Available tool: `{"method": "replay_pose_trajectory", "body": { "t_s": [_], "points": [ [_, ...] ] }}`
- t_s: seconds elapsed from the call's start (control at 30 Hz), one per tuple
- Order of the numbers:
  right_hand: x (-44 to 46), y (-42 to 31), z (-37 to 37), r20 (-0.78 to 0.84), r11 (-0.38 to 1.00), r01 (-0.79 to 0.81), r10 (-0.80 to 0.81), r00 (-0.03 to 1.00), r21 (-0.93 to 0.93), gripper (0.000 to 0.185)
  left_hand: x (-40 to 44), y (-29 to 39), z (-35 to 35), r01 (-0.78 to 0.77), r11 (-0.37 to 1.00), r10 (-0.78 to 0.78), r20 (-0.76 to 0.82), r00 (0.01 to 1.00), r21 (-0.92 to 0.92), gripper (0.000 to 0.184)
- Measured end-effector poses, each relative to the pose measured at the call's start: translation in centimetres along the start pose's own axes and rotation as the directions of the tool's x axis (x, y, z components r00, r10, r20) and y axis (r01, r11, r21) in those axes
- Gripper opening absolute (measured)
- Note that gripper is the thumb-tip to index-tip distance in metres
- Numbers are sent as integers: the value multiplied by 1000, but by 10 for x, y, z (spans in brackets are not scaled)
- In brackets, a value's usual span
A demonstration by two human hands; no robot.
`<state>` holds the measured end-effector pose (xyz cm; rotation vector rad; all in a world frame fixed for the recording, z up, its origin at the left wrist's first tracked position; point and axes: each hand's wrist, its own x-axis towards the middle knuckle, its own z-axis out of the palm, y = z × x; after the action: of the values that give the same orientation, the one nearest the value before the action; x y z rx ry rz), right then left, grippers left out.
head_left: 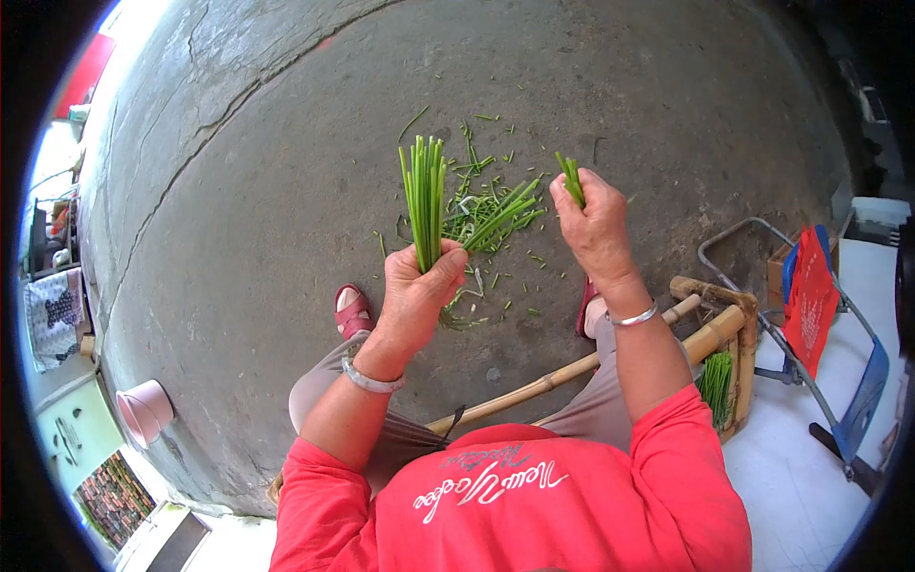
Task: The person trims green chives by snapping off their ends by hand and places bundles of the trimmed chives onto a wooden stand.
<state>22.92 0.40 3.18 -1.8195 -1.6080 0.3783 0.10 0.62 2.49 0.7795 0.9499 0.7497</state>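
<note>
Our left hand (419, 286) grips an upright bunch of green stems (422, 200) above the floor (238, 219), and more stems slant out past its thumb towards the right; our right hand (596, 224), closed round a short tuft (570, 179), is raised near them. Below and between our hands lie scattered green scraps (484, 203). Close on our right, a bamboo frame (729, 329) has another bundle (715, 386) beside it, its pole crossing in front of our lap, and beyond it stand a metal chair (867, 377) with a red cloth (810, 305) over it and a cardboard box (777, 276). A pink bucket (145, 412) is well apart on our left. Our fists hide the lower ends of the bunch and tuft, and the left one covers part of the scraps. Our right shoe (584, 307) is partly hidden by the forearm. Whether all the slanting stems are held is hard to tell, though they seem to be. Things at the far left are cut off by the dark rim.
</note>
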Motion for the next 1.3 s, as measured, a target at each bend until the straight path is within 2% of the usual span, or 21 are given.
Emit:
{"method": "replay_pose_trajectory", "body": {
  "t_s": [0.03, 0.07, 0.13, 0.17, 0.2, 0.23, 0.27, 0.33, 0.57, 0.67, 0.73, 0.77, 0.9, 0.97, 1.0, 1.07, 1.1, 1.17, 1.3],
  "points": [
    [1, -1, -4, 128, 994, -108, 103, 986, 32, 12, 0, 0, 0, -7, 1000, 7, -5, 1000, -3, 9],
    [1, -2, -3, 128, 994, -108, 103, 986, 33, 12, 1, 1, 0, -15, 1000, 15, -9, 1000, -6, 8],
    [0, -5, 1, -32, 985, -35, 41, 999, 169, 15, 1, 2, 0, -42, 997, 42, -8, 999, 58, 8],
    [0, -7, 0, -32, 985, -35, 40, 999, 168, 15, 1, 3, -1, -68, 990, 70, -8, 998, 121, 8],
    [0, -11, -3, -4, 988, 26, -26, 1000, 155, 16, 1, 2, -2, -68, 990, 70, -8, 998, 120, 8],
    [0, -13, -4, 24, 986, 86, -91, 996, 144, 19, 1, 2, -4, -134, 960, 132, 24, 991, 246, 9],
    [0, -13, -2, 25, 986, 86, -91, 996, 145, 19, 1, 1, -5, -199, 910, 189, 63, 980, 365, 10],
    [-2, -10, 2, -13, 971, 214, -214, 977, 107, 20, 1, 1, -4, -219, 903, 206, 74, 976, 370, 11],
    [-5, -6, 4, 21, 969, 246, -247, 969, 19, 12, 1, -2, -1, -231, 894, 219, 74, 973, 383, 13],
    [-6, -6, 9, -73, 979, 197, -200, 977, -47, 4, -2, -4, 3, -261, 864, 236, 113, 965, 431, 14],
    [1, 5, 6, -145, 979, -97, 124, 982, 180, 15, -4, -3, 2, -271, 871, 239, 129, 962, 409, 15],
    [4, 9, 3, -113, 939, -177, 218, 969, 294, 26, -4, -2, 1, -281, 878, 242, 146, 959, 388, 15],
    [3, 1, -6, -11, 972, -125, 129, 992, 197, 20, -4, 4, 0, -214, 916, 189, 104, 976, 341, 13],
    [0, 1, 1, 19, 939, -144, 145, 989, 311, 14, -4, 7, -2, -281, 894, 246, 143, 959, 349, 15],
    [0, -1, -2, 20, 940, -144, 145, 989, 311, 14, -4, 7, -3, -281, 894, 246, 143, 959, 348, 15],
    [0, -7, -8, 217, 903, -228, 156, 964, 365, 21, -4, 7, -5, -263, 913, 229, 140, 963, 312, 13],
    [0, -7, -6, 216, 902, -228, 156, 964, 366, 21, -3, 6, -5, -262, 913, 229, 140, 963, 313, 13],
    [-2, -7, 2, 102, 879, -87, 43, 994, 469, 18, -3, 5, -5, -211, 948, 192, 99, 976, 240, 16],
    [1, -5, -4, 148, 919, -78, 22, 989, 385, 14, -3, 6, -4, -196, 952, 177, 98, 979, 235, 16]
  ]
}}
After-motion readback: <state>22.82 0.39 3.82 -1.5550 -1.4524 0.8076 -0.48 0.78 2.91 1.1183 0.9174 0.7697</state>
